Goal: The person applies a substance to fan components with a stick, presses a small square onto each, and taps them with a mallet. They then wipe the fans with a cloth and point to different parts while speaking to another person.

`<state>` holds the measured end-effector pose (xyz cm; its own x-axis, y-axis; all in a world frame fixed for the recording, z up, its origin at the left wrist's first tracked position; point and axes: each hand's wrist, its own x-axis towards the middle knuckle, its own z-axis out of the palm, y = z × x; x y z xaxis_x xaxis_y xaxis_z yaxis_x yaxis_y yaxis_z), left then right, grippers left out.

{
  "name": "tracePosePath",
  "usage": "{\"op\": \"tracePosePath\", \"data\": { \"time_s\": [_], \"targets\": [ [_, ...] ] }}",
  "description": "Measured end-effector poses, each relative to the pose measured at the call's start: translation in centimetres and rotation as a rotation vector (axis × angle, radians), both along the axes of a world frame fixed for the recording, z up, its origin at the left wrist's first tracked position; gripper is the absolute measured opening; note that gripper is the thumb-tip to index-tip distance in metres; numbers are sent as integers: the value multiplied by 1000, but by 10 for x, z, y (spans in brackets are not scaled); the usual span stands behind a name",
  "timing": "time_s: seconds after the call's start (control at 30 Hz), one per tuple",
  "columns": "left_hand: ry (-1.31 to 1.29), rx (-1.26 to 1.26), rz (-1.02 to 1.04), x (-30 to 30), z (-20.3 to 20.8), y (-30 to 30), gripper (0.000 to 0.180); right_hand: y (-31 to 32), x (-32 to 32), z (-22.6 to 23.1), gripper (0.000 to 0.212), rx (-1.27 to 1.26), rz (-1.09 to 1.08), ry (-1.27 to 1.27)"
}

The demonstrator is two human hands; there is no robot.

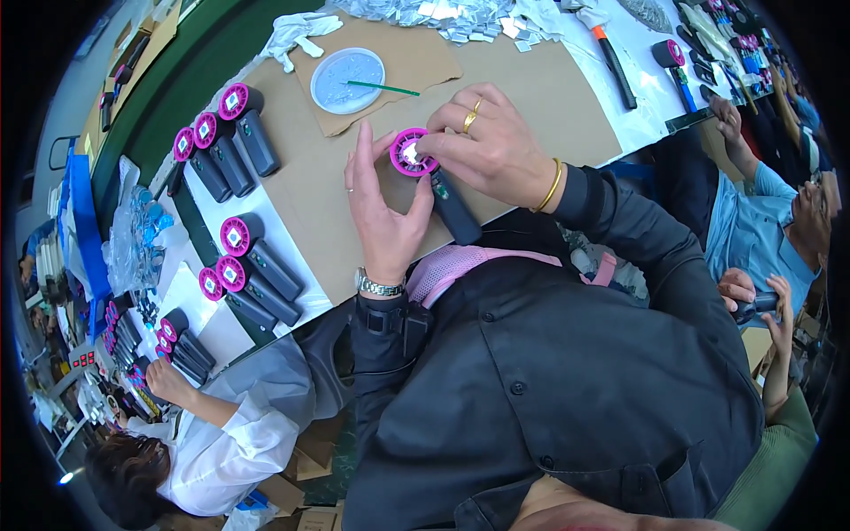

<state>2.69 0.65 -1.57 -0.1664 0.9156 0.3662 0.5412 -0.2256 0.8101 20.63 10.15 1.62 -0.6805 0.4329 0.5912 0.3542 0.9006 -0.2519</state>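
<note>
A dark grey handheld fan (455, 211) with a pink slotted ring lies on the brown board, its handle pointing toward me. My left hand (382, 212) curves around the head, index finger at the ring's left side and thumb by the top of the handle. My right hand (496, 146), with gold rings and a bangle, has its fingers pinched together over the ring's middle. Under those fingertips a small silvery-white square (411, 155) shows, partly covered. Behind the hands sits a round white tub (319, 84) with a pale blue inside and a thin green stick (382, 88) across it.
Several similar fans (257, 146) lie in two groups on the left. Silvery squares (443, 19) are heaped at the far edge, near a white glove (297, 37). An orange-and-black tool (615, 66) lies at right. Co-workers sit left (212, 442) and right (761, 212).
</note>
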Motion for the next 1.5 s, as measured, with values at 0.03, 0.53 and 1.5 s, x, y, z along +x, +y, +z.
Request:
{"op": "tracePosePath", "data": {
  "time_s": [0.03,0.53,1.5],
  "targets": [
    [1,-3,-3,0,0,0,94,1,0,1,24,6,3,-12],
    [24,27,52,-1,-7,-2,101,18,-12,19,23,257,102,-426],
    [-18,12,24,-3,-13,-2,100,-13,-6,7,35,166,92,-346]
  ]
}}
